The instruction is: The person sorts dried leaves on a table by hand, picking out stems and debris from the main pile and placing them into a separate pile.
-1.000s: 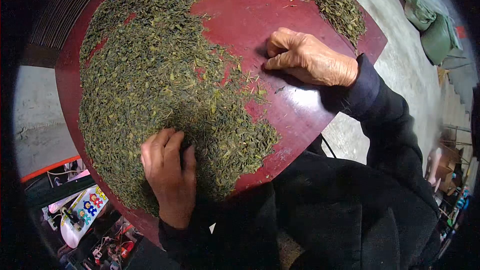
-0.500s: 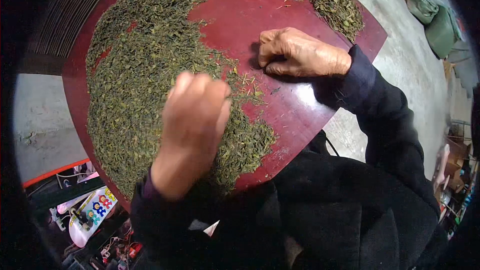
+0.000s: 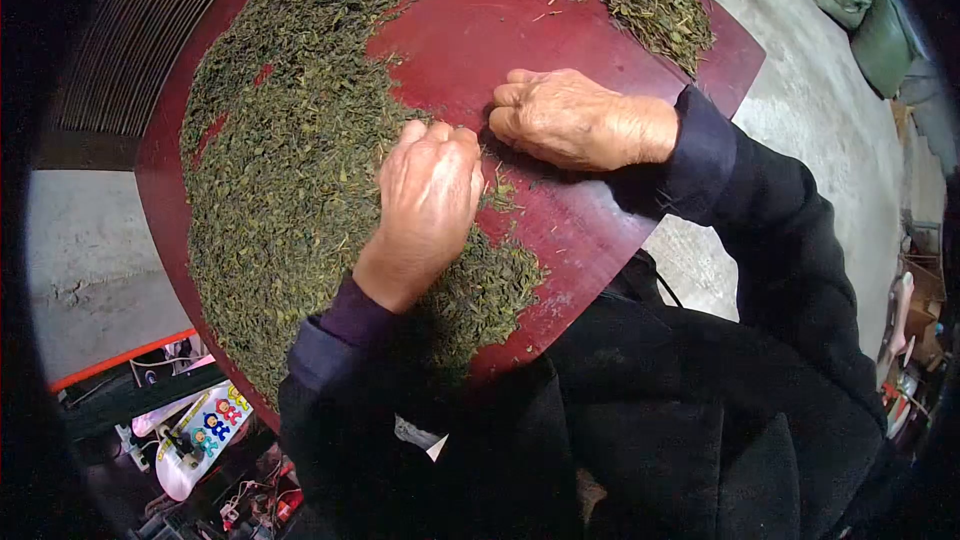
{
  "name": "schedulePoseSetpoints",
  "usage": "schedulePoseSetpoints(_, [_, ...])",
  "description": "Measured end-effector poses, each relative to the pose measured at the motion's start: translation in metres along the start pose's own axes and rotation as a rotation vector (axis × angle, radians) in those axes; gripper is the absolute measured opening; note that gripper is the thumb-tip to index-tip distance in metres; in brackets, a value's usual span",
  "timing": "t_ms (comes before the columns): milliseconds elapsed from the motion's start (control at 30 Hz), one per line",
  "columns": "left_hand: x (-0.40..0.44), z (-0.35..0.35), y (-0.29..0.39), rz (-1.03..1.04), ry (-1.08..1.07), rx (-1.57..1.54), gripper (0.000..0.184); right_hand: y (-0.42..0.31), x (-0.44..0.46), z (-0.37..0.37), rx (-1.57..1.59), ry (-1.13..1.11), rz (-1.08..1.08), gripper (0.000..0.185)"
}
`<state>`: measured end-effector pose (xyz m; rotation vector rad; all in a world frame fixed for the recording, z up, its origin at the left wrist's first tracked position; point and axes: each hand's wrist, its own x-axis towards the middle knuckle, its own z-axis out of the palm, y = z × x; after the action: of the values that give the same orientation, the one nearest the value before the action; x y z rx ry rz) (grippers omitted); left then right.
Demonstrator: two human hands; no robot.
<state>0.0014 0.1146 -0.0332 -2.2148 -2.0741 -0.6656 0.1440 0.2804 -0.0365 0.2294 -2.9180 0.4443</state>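
Observation:
Dried green leaves, looking like tea leaves (image 3: 290,180), cover the left part of a red tabletop (image 3: 460,30) in a wide layer. At the right edge of that layer is my left hand (image 3: 430,185), its fingers curled down and closed; their tips are hidden, so any leaf or stem in them cannot be made out. Close to its right, my right hand (image 3: 565,120) is low over the red surface, fingers bent inward and pressed together, contents hidden. A few pale stems and leaf bits (image 3: 505,192) lie just below, between the hands.
A smaller heap of yellowish leaves and stems (image 3: 655,15) lies at the table's far right corner. Green sacks (image 3: 885,45) stand on the concrete floor at right. A skateboard with cartoon figures (image 3: 205,430) and assorted clutter are at lower left.
My left hand has moved right and slightly up, from over the leaf layer to near my right hand. My right hand has shifted slightly left. The whole view has tilted a little.

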Motion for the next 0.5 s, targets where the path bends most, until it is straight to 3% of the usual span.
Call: schedulePoseSetpoints(500, [-0.001, -0.003, -0.011, -0.020, 0.011, -0.100, 0.004, 0.006, -0.026, -0.018, 0.052, 0.068, 0.132, 0.009])
